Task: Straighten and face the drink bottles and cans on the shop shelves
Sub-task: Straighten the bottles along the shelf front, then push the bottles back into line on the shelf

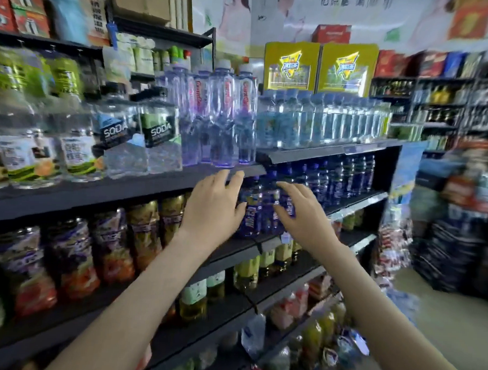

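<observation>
A row of dark blue drink bottles (254, 210) stands on the second shelf, under the clear water bottles (220, 114). My left hand (213, 208) reaches to the left side of the front blue bottle, fingers relaxed and spread, touching or nearly touching it. My right hand (300, 211) comes in from the right, its fingertips at the neighbouring blue bottle's (287, 205) label. Neither hand clearly grips a bottle. The picture is blurred by motion.
Soda bottles (159, 132) and pale blue water bottles (317, 118) fill the top shelf (126, 186). Juice bottles (68, 261) stand left of my left forearm. Green tea bottles (246, 272) sit on lower shelves. An aisle floor (440, 316) and stacked crates lie at right.
</observation>
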`<action>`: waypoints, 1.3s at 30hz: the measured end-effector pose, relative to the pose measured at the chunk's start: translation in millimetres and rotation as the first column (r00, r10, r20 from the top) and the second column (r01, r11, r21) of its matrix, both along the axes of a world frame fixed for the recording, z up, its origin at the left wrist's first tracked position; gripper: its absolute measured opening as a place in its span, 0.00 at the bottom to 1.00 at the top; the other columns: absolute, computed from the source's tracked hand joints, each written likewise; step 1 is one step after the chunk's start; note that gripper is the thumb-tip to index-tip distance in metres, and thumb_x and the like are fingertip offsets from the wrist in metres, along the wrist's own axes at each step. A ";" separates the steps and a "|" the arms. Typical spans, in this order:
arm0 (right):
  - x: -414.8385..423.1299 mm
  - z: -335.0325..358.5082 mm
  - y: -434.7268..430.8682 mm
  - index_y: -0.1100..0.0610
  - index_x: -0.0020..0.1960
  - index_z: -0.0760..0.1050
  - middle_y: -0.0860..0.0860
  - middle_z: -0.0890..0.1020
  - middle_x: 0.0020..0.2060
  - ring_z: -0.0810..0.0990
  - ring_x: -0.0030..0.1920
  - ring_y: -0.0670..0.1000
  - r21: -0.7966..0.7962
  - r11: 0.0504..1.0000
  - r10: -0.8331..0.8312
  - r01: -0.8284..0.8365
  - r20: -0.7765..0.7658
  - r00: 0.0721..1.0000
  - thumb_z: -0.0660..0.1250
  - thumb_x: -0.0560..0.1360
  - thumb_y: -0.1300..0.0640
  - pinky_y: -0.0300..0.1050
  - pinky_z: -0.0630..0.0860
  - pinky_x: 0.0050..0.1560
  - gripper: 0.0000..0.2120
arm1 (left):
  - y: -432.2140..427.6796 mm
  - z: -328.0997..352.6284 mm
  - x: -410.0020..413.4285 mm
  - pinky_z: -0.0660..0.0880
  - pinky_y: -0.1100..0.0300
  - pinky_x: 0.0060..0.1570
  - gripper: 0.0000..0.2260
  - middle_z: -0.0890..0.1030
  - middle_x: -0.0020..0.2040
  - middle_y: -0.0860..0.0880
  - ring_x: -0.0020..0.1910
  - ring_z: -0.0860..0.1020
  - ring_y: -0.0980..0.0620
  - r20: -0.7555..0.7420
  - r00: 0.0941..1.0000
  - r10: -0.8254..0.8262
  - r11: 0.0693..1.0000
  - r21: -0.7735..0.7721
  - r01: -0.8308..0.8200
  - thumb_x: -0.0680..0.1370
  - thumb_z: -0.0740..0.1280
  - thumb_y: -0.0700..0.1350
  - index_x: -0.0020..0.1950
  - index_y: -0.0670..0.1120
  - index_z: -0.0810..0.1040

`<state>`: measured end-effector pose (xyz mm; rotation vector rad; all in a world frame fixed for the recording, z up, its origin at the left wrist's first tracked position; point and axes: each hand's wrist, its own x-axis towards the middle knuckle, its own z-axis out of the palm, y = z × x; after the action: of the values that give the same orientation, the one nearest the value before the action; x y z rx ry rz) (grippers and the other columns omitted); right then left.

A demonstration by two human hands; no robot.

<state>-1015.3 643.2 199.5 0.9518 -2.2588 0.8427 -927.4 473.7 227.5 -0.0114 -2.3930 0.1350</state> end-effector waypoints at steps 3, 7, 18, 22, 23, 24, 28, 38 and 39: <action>-35.7 -7.0 43.4 0.57 0.72 0.65 0.53 0.72 0.64 0.67 0.68 0.53 -0.035 0.999 -0.030 0.031 0.046 0.998 0.64 0.79 0.58 0.40 0.63 0.62 0.23 | 36.8 -3.5 -36.3 0.72 0.50 0.58 0.25 0.74 0.64 0.39 0.61 0.74 0.40 0.015 1.000 -0.012 1.000 0.000 0.012 0.77 0.67 0.49 0.71 0.41 0.67; -90.2 -13.0 84.7 0.57 0.72 0.65 0.53 0.72 0.64 0.68 0.67 0.52 -0.066 0.997 -0.034 0.038 0.066 0.997 0.64 0.79 0.58 0.41 0.66 0.61 0.23 | 74.2 -5.7 -94.6 0.68 0.52 0.63 0.25 0.68 0.70 0.40 0.67 0.69 0.42 0.010 1.000 -0.012 1.000 0.006 0.012 0.80 0.61 0.51 0.74 0.43 0.61; -296.1 18.9 153.3 0.55 0.75 0.61 0.52 0.68 0.69 0.63 0.70 0.52 -0.043 0.999 -0.004 0.004 -0.016 1.000 0.62 0.80 0.55 0.41 0.63 0.64 0.25 | 128.1 29.7 -287.9 0.69 0.41 0.62 0.26 0.65 0.71 0.34 0.66 0.69 0.35 -0.208 0.975 0.076 0.997 0.012 -0.075 0.75 0.70 0.42 0.72 0.45 0.68; -364.3 38.0 164.1 0.51 0.76 0.58 0.52 0.63 0.73 0.59 0.73 0.54 -0.069 0.997 0.024 -0.027 -0.048 0.999 0.61 0.80 0.55 0.47 0.64 0.67 0.26 | 122.9 46.0 -334.8 0.56 0.35 0.69 0.27 0.49 0.76 0.36 0.74 0.52 0.33 -0.306 0.905 0.295 0.946 0.229 -0.231 0.78 0.65 0.37 0.74 0.52 0.64; -377.0 43.5 164.1 0.50 0.77 0.58 0.52 0.62 0.74 0.58 0.74 0.54 -0.087 0.995 0.037 -0.041 -0.051 0.998 0.61 0.80 0.55 0.49 0.64 0.67 0.26 | 120.7 47.3 -343.1 0.55 0.36 0.70 0.28 0.45 0.77 0.38 0.75 0.49 0.34 -0.300 0.892 0.337 0.923 0.292 -0.250 0.79 0.64 0.38 0.76 0.54 0.60; -389.6 49.0 162.3 0.48 0.77 0.57 0.51 0.60 0.75 0.56 0.75 0.53 -0.101 0.993 0.057 -0.062 -0.057 0.997 0.60 0.81 0.56 0.50 0.64 0.68 0.26 | 118.8 47.7 -350.0 0.56 0.38 0.71 0.28 0.41 0.77 0.39 0.75 0.48 0.35 -0.285 0.886 0.366 0.902 0.344 -0.262 0.80 0.63 0.39 0.76 0.56 0.57; -436.4 70.6 144.9 0.47 0.77 0.56 0.52 0.56 0.77 0.52 0.76 0.55 -0.127 0.959 0.244 -0.254 -0.083 0.966 0.59 0.81 0.61 0.57 0.67 0.69 0.27 | 121.8 51.4 -363.3 0.72 0.50 0.55 0.32 0.43 0.77 0.37 0.66 0.68 0.37 -0.173 0.902 0.396 0.819 0.511 -0.261 0.81 0.61 0.43 0.76 0.62 0.45; -488.0 82.2 106.2 0.53 0.78 0.53 0.58 0.56 0.76 0.62 0.68 0.65 -0.017 0.942 0.320 -0.335 -0.251 0.914 0.69 0.75 0.62 0.59 0.68 0.63 0.37 | 138.3 53.2 -377.0 0.65 0.41 0.66 0.34 0.63 0.70 0.34 0.70 0.63 0.36 -0.155 0.847 0.508 0.737 0.588 -0.334 0.80 0.63 0.48 0.73 0.69 0.43; -489.5 80.0 103.7 0.55 0.77 0.55 0.60 0.58 0.75 0.64 0.66 0.67 -0.031 0.942 0.313 -0.334 -0.274 0.909 0.70 0.74 0.62 0.60 0.68 0.61 0.37 | 142.1 54.1 -378.5 0.64 0.42 0.67 0.34 0.61 0.72 0.35 0.71 0.62 0.37 -0.151 0.841 0.520 0.728 0.593 -0.344 0.80 0.63 0.48 0.73 0.68 0.43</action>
<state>-1504.8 747.0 279.6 1.3421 -1.8534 0.8740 -1306.0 615.7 281.6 0.8010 -1.9923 -0.3178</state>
